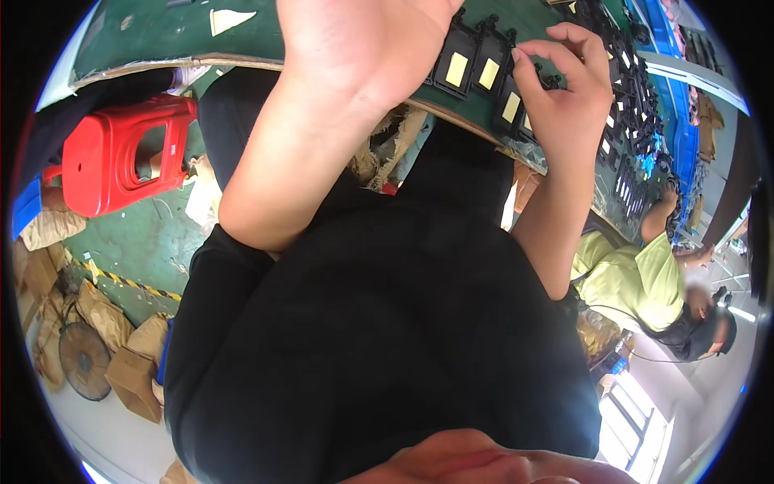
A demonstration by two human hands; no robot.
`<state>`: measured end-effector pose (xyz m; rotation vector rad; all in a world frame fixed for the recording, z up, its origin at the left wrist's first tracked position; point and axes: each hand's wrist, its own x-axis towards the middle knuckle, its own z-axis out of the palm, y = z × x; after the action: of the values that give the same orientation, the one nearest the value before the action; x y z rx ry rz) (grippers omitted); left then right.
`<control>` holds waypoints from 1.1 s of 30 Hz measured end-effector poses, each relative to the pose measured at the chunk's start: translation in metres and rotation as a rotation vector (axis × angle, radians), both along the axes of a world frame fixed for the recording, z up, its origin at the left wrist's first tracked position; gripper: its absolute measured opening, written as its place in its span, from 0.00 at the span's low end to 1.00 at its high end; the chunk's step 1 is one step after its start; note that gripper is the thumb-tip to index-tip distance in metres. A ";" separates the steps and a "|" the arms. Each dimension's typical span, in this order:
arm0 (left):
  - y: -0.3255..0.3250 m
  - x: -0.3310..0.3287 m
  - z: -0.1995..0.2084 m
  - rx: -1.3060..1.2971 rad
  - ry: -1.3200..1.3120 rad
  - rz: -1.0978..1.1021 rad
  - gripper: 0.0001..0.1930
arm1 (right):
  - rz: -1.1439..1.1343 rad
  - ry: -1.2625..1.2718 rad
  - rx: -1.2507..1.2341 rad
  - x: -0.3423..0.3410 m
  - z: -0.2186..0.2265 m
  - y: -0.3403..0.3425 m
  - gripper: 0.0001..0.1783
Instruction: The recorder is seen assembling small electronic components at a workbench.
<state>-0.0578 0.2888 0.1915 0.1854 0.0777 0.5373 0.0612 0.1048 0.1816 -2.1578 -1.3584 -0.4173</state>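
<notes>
My left hand (371,48) reaches over the green table at the top of the view. Its fingers run past the upper edge, so I cannot see what they hold or whether they are closed. To its right, my right hand (568,85) pinches with thumb and index fingertips together; whatever is between them is too small to make out. The other fingers curl loosely. Between the hands lie black plastic parts (469,42), each with a pale yellow rectangle on it. Another such part (509,103) lies just left of my right thumb, near the table edge.
Many more black parts (629,121) crowd the table at right, beside blue bins (681,105). A co-worker in a yellow-green shirt (637,274) reaches toward the table. A red stool (121,153) stands at left, with cardboard boxes (135,379) behind. A white scrap (230,20) lies on the tabletop.
</notes>
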 end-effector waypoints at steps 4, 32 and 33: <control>-0.003 0.001 0.000 -0.048 0.029 -0.047 0.23 | -0.042 -0.079 -0.079 0.006 -0.005 0.005 0.08; -0.001 0.006 -0.004 -0.039 0.001 -0.088 0.24 | 0.023 -0.090 -0.222 -0.002 -0.006 0.004 0.09; -0.002 0.006 -0.004 -0.042 -0.014 -0.099 0.24 | 0.023 -0.094 -0.223 -0.003 -0.005 0.002 0.09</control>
<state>-0.0520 0.2872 0.1872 0.1434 0.0658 0.4382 0.0578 0.1072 0.1763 -2.3244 -1.5435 -0.3783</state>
